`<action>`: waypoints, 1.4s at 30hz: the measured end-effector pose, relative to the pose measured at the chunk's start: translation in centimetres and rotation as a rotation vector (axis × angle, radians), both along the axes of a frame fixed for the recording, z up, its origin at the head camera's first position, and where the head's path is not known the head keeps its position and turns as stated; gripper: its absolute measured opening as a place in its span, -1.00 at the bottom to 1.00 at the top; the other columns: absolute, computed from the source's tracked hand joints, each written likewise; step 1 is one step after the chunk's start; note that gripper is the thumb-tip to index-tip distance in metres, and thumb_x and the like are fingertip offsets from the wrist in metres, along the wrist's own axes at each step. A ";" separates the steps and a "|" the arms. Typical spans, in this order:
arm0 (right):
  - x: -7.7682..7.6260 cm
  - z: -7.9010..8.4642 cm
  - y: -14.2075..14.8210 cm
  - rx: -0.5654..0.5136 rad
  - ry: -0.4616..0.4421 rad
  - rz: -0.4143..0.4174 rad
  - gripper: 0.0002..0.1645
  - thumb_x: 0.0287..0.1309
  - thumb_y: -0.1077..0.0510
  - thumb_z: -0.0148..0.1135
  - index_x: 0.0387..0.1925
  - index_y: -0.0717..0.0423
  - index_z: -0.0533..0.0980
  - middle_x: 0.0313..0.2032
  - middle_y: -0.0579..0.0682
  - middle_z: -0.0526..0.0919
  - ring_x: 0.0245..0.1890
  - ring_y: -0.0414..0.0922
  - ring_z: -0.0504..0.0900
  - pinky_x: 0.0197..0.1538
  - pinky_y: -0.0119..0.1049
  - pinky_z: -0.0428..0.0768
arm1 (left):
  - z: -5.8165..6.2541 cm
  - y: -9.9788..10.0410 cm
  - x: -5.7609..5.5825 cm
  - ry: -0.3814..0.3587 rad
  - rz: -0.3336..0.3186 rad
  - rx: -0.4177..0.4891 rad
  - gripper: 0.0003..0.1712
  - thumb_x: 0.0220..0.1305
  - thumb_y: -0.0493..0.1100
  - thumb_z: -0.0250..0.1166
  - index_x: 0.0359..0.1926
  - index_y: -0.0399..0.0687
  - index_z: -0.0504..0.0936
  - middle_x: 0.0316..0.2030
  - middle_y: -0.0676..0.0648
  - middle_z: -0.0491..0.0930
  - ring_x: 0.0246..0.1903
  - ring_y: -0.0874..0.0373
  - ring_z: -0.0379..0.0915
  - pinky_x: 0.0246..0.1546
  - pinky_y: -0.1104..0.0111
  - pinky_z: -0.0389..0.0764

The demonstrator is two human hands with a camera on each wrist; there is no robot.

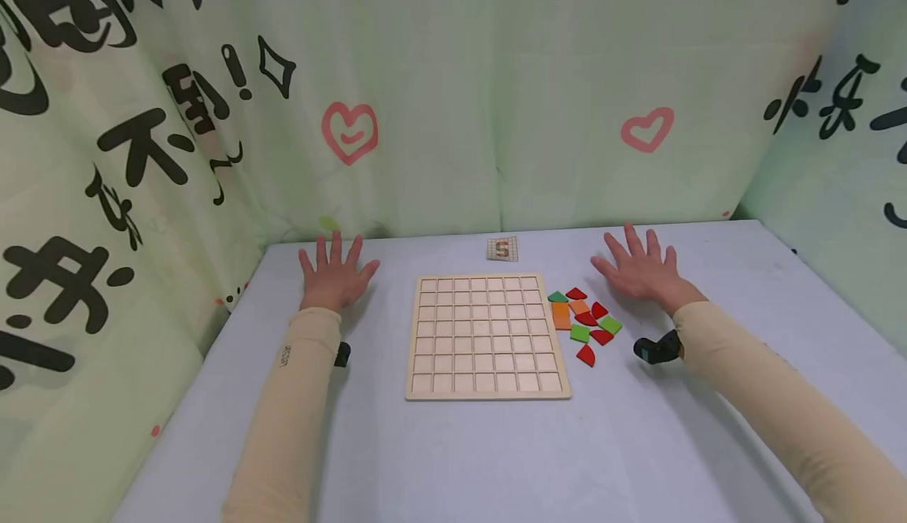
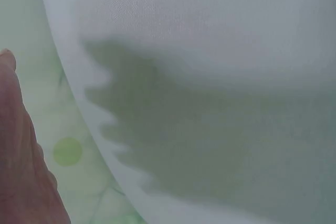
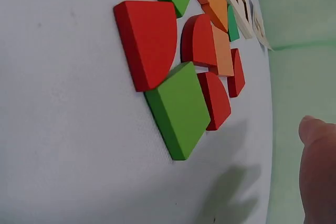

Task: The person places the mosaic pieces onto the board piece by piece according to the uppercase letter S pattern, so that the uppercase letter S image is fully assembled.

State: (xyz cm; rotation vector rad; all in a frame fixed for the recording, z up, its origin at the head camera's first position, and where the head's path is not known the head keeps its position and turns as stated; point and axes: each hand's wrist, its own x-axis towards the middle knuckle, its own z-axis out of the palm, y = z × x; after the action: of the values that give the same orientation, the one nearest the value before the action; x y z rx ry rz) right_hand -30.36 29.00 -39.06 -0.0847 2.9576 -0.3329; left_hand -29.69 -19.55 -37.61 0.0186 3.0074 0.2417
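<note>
A wooden grid board (image 1: 485, 337) with square cells lies flat in the middle of the table. Just right of it are several loose wooden blocks: red quarter-round ones (image 3: 147, 43), light green squares (image 3: 181, 111), orange pieces (image 1: 560, 316) and a darker green triangle (image 1: 557, 297). My left hand (image 1: 333, 272) is spread, palm down, left of the board, holding nothing. My right hand (image 1: 643, 269), also spread and bare of any object, is to the right of the blocks. Only an edge of each hand shows in its wrist view.
A small printed card (image 1: 502, 249) lies behind the board near the table's back edge. The white tabletop (image 1: 489, 460) is bordered by pale green curtains (image 1: 439, 113) at the back and both sides. A black wrist device (image 1: 657, 347) sits at the right wrist.
</note>
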 end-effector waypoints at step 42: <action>7.8 9.3 -6.6 -0.786 0.003 0.162 -0.16 0.52 -0.31 -0.33 0.61 -0.02 -0.12 0.62 -0.02 -0.42 0.60 0.13 -0.42 0.47 0.47 -0.26 | -3.3 5.2 4.6 -0.077 -0.233 0.541 -0.71 0.23 -0.20 0.38 -0.02 -0.16 0.64 0.45 -0.18 0.32 0.49 -0.13 0.14 0.51 0.06 0.20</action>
State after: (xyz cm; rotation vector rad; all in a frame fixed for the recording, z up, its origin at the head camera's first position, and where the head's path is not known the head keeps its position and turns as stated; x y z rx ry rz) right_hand -22.52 22.43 -29.72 -0.4081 2.6048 -1.4266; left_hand -25.12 -14.32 -40.87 0.3933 2.7325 0.9869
